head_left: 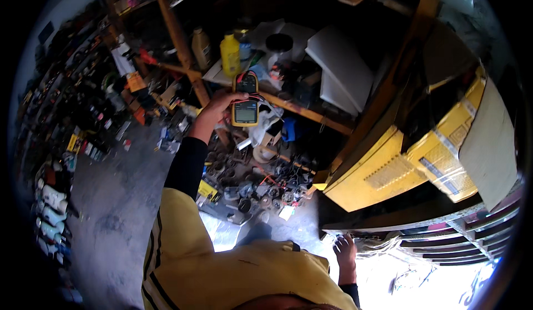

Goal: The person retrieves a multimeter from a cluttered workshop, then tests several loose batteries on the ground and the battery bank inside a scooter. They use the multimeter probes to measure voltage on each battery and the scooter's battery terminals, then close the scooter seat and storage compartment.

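Looking down through the head camera, much was hard to read: black corners ringed the round picture, and its lower right burned out to white glare. At the upper middle of the frame the left hand (221,106) was raised, its fingers wrapped around the left side of a yellow and dark grey handheld multimeter with a pale screen (245,106); the fingertips were hidden behind the case. Red and black test leads (256,96) trailed from the meter's right side and were lost among white rags.

Behind the meter, a wooden shelf edge (302,112) ran slanting across the centre, carrying a yellow plastic bottle (230,54), a tan plastic bottle (201,47) and flat white foam sheets (338,63); the shelf's depths were too dark to make out. Below it, a heap of small dark metal parts (261,185) covered the ground at the middle of the frame, each piece too small to tell.

At the lower right the right hand (345,250) touched the dim edge under a large yellow metal casing (388,171), fingers spread and holding nothing that showed; what it rested on was unclear. The person's yellow shirt with dark stripes (222,265) filled the bottom centre and cut off the ground near the feet.

Open room lay at the lower left, where the grey concrete floor (114,210) stretched bare between the shirt and rows of bottles (53,215) along the left rim.
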`<action>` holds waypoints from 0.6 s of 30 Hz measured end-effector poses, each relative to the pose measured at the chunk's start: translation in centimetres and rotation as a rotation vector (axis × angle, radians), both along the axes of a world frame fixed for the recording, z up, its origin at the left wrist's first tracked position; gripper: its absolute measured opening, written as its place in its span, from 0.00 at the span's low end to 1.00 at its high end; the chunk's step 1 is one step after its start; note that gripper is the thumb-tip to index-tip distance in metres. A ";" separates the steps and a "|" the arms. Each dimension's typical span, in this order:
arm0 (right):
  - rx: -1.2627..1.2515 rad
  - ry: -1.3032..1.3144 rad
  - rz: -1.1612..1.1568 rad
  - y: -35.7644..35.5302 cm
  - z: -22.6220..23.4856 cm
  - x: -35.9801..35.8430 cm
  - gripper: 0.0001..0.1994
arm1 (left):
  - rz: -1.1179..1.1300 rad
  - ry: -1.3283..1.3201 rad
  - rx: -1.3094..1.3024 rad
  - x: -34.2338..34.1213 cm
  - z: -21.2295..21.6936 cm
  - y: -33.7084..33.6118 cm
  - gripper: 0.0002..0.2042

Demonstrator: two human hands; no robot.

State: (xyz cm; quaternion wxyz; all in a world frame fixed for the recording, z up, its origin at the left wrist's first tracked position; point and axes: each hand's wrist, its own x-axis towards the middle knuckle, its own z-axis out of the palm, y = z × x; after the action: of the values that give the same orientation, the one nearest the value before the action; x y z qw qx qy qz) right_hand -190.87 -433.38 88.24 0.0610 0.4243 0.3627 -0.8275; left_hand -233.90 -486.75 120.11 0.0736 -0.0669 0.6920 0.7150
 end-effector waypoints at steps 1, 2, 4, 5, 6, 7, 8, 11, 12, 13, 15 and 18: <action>0.031 -0.057 -0.135 1.1 -1.7 1.8 0.23 | -0.001 0.006 -0.018 -3.1 0.0 -0.1 0.20; 0.088 -0.121 -0.237 0.9 -1.9 3.8 0.22 | 0.010 0.008 -0.041 -5.5 -0.1 -0.6 0.21; 0.127 -0.180 -0.390 0.2 -3.3 7.4 0.18 | 0.001 0.015 -0.058 -10.3 -1.0 -2.7 0.21; 0.116 -0.188 -0.464 -0.3 -4.8 10.2 0.16 | -0.038 -0.002 -0.057 -12.1 -0.8 -1.7 0.21; 0.092 -0.163 -0.448 -1.4 -6.4 13.3 0.14 | -0.080 -0.024 -0.058 -13.4 -0.4 -0.3 0.21; 0.067 -0.137 -0.424 -2.9 -7.2 15.1 0.13 | -0.116 -0.047 -0.062 -14.5 -0.3 0.6 0.22; 0.044 -0.177 -0.404 -5.1 -6.9 14.4 0.10 | -0.068 -0.021 -0.068 -17.4 -2.9 -2.3 0.24; 0.069 -0.198 -0.431 -12.2 -7.9 15.9 0.07 | -0.013 0.375 -0.453 -21.4 -5.3 -2.1 0.29; 0.087 -0.230 -0.447 -14.6 -7.9 16.0 0.07 | -0.009 0.392 -0.649 -21.1 -4.7 -0.5 0.32; 0.091 -0.246 -0.439 -16.3 -7.5 14.9 0.07 | -0.021 0.429 -0.780 -21.0 -4.2 0.0 0.31; 0.099 -0.274 -0.408 -19.1 -6.3 12.0 0.07 | -0.034 0.503 -1.047 -20.7 -3.5 0.1 0.30; 0.136 -0.273 -0.349 -21.3 -4.7 8.2 0.07 | -0.134 0.540 -1.234 -20.1 -1.9 0.8 0.28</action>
State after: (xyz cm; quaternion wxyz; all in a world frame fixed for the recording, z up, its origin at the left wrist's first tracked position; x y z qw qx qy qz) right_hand -182.68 -454.64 83.50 -0.0632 0.5919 0.3270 -0.7340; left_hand -253.96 -485.96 118.19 -0.1093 0.1272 0.9703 0.1744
